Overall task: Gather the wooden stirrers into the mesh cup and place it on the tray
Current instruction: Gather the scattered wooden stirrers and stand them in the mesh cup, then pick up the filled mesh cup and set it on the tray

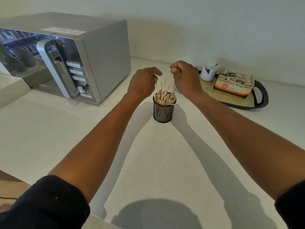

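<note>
A black mesh cup (163,112) stands upright on the white counter, apart from the tray. It is filled with wooden stirrers (165,97); a few stick up higher than the rest and one lies across the rim. My left hand (143,80) hovers just above and left of the cup with its fingers curled, and a thin stirrer seems to hang from the fingertips. Just above and right of the cup is my right hand (185,76), curled into a loose fist with nothing visible in it. The black-handled tray (262,96) lies to the right.
A silver microwave (66,63) takes up the back left of the counter. On the tray stand a white lidded cup (209,71) and a box of tea bags (233,84). A wall runs behind the counter.
</note>
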The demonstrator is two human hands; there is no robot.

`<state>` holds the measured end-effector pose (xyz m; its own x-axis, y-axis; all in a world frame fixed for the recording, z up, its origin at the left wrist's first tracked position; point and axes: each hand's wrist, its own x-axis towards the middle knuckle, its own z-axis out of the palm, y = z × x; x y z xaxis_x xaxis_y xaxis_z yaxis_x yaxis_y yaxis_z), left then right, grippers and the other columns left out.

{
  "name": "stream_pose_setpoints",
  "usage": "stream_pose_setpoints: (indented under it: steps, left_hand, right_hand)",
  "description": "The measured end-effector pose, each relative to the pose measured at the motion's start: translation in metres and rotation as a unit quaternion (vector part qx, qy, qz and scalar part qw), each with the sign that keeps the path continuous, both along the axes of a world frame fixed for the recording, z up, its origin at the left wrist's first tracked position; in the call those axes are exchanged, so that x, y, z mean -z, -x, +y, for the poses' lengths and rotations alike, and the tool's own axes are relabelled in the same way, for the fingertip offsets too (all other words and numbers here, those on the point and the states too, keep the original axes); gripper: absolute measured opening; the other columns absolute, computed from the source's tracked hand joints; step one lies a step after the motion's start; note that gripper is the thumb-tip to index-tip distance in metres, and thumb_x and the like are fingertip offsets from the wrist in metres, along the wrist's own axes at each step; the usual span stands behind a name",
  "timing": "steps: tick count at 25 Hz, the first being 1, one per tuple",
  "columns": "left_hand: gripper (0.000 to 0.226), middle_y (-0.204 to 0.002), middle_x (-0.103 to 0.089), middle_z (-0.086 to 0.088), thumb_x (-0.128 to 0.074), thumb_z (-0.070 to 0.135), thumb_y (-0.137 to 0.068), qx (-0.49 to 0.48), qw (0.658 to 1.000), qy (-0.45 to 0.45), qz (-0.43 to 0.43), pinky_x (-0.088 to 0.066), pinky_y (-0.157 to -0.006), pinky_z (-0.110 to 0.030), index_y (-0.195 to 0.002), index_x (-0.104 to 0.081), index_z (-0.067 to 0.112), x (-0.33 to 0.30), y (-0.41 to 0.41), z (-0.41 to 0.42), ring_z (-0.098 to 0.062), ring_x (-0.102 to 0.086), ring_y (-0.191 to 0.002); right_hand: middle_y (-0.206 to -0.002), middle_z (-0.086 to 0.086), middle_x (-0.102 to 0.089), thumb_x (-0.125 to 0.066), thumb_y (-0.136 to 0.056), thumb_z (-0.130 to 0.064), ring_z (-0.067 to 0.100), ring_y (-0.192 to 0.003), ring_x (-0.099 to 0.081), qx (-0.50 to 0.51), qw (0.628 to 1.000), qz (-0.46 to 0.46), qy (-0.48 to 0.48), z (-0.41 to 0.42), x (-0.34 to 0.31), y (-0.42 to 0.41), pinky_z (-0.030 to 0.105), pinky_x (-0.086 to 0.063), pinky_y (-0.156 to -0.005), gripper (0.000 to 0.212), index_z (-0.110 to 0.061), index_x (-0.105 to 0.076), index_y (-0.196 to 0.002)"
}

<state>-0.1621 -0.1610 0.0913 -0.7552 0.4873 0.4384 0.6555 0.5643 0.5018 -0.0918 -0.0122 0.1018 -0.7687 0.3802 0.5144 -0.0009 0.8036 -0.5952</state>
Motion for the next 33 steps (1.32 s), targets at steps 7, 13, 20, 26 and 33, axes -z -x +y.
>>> stream_pose_setpoints:
  steps: [7, 13, 20, 26, 33]
  left_hand:
    - [0.054, -0.139, -0.056, -0.005, -0.054, -0.001, -0.091, 0.046, 0.994, 0.078, 0.062, -0.045, -0.101, -0.037, -0.141, -0.049, 0.020, 0.018, -0.002, 0.007, -0.024, -0.053, -0.124]
    - [0.052, -0.153, -0.039, -0.006, -0.039, 0.035, -0.103, 0.053, 0.989, -0.140, 0.002, -0.041, -0.105, -0.035, -0.150, -0.032, 0.014, 0.056, -0.017, -0.016, -0.021, -0.048, -0.132]
    - [0.085, -0.155, -0.036, 0.000, -0.069, 0.053, -0.081, 0.147, 0.956, -0.056, -0.248, -0.039, -0.102, -0.032, -0.149, -0.025, 0.028, 0.117, -0.019, -0.026, -0.021, -0.039, -0.138]
    - [0.086, -0.140, -0.052, 0.002, -0.081, 0.042, -0.073, 0.136, 0.961, -0.079, -0.229, -0.048, -0.090, -0.023, -0.144, -0.033, 0.025, 0.124, -0.011, -0.007, -0.020, -0.055, -0.120]
    - [0.085, -0.122, -0.054, 0.017, -0.079, 0.056, -0.065, 0.140, 0.968, -0.090, -0.189, -0.040, -0.060, 0.003, -0.136, -0.039, 0.033, 0.115, -0.015, 0.012, 0.003, -0.056, -0.094]
  right_hand:
    - [-0.136, 0.014, -0.060, -0.043, -0.103, -0.016, 0.027, -0.123, -0.056, -0.104, 0.984, -0.108, -0.096, -0.001, 0.029, -0.011, 0.036, -0.045, -0.103, 0.041, -0.006, -0.048, -0.142]
    - [-0.127, 0.007, -0.054, -0.028, -0.088, -0.075, 0.017, -0.118, -0.052, -0.113, 0.982, -0.036, 0.149, 0.010, 0.045, -0.030, 0.036, -0.039, -0.104, 0.085, -0.008, -0.046, -0.136]
    - [-0.138, 0.000, -0.051, -0.043, -0.068, -0.089, 0.003, -0.120, -0.053, -0.157, 0.941, -0.095, 0.284, -0.004, 0.107, -0.055, 0.017, -0.049, -0.096, 0.105, -0.015, -0.037, -0.142]
    - [-0.141, 0.001, -0.049, -0.045, -0.103, -0.031, 0.013, -0.130, -0.049, -0.174, 0.931, -0.081, 0.309, -0.006, 0.124, -0.051, 0.020, -0.047, -0.099, 0.046, -0.016, -0.038, -0.146]
    - [-0.138, 0.003, -0.054, -0.079, -0.081, -0.019, 0.022, -0.128, -0.051, -0.141, 0.926, -0.108, 0.334, 0.005, 0.113, -0.052, 0.042, -0.049, -0.104, 0.074, -0.017, -0.039, -0.142]
